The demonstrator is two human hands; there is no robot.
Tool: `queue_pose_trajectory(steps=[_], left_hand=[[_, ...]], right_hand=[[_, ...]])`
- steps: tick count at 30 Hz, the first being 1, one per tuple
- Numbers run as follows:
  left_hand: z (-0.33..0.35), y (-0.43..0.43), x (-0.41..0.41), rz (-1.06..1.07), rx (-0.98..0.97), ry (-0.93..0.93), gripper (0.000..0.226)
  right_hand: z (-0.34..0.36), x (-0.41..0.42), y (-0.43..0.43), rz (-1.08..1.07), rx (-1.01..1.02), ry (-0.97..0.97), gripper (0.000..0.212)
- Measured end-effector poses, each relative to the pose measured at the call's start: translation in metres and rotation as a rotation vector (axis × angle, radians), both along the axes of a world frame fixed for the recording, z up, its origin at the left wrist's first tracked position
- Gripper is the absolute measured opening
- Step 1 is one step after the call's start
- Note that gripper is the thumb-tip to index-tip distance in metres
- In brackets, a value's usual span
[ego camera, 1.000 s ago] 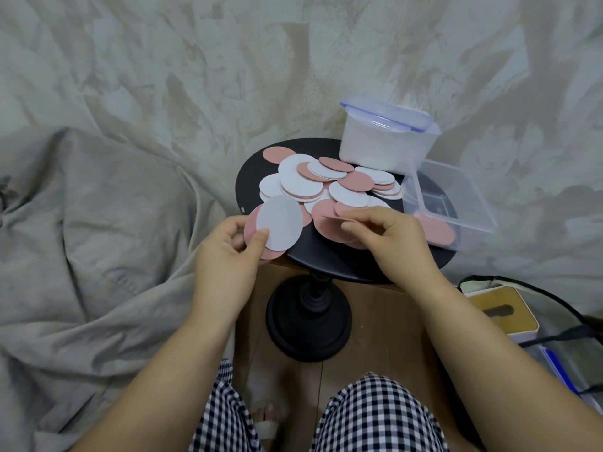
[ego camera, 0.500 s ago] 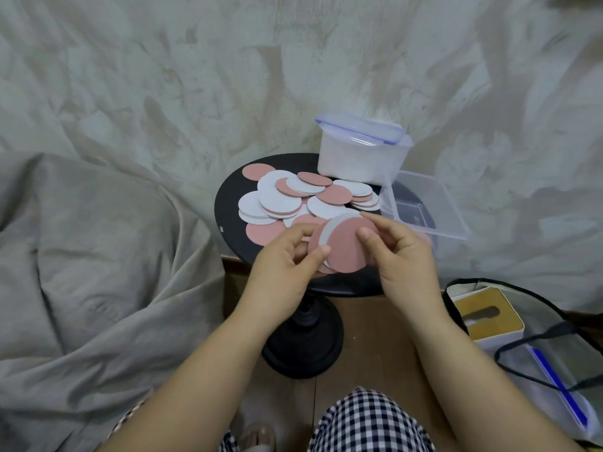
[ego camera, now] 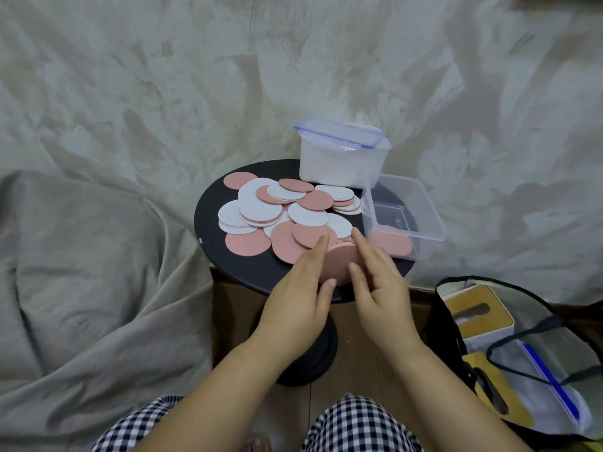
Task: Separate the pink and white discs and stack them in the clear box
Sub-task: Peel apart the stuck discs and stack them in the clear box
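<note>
Between the two hands: held discs, a thin stack standing on edge above the near rim of the table, pink face toward the camera, a white edge showing on top
Left hand: fingers nearly straight and together, pressed on the left side of the stack, thumb touching its lower edge
Right hand: fingers nearly straight, a little spread, pressed on the right side, thumb lying on the pink face
Loose discs: pink and white mixed, overlapping, lying flat just behind the hands
Clear box: open, at the right rim of the table and partly past it, with pink discs flat in its near end
Lidded box: whitish, blue clips on the lid, at the far rim just behind the clear box
Table: small, round, black, on one pedestal with a round foot
Room: marbled pale wall behind, wooden floor below, checked trousers at the bottom
Edges: grey cloth bulges close to the left rim; a bag with a tissue box stands near the right
Open room: a bare black strip along the left and near rims
</note>
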State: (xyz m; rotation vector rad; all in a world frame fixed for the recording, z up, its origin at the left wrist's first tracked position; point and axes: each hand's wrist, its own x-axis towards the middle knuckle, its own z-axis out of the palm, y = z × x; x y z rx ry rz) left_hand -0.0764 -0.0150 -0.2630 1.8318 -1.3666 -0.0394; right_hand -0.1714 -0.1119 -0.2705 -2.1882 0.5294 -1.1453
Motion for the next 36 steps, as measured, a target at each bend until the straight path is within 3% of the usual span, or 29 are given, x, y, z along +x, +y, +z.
queue_pose_trajectory(steps=[5,10,16,24,36], left_hand=[[-0.002,0.001,0.007,0.172,-0.236,0.087,0.038],[0.002,0.006,0.004,0.236,-0.316,0.309,0.031],[-0.006,0.006,0.005,0.247,-0.329,0.139,0.031],[0.001,0.009,0.004,0.270,-0.387,0.342,0.030],[-0.002,0.012,0.002,0.297,-0.392,0.205,0.026]], right_hand=[[0.007,-0.005,-0.001,0.045,0.077,-0.005,0.046],[0.010,-0.007,-0.005,0.009,0.147,-0.086,0.035],[0.000,-0.005,-0.003,-0.001,-0.072,-0.047,0.042],[0.008,-0.008,-0.003,0.011,0.068,-0.047,0.034],[0.006,-0.012,-0.009,-0.017,-0.059,-0.106,0.023]])
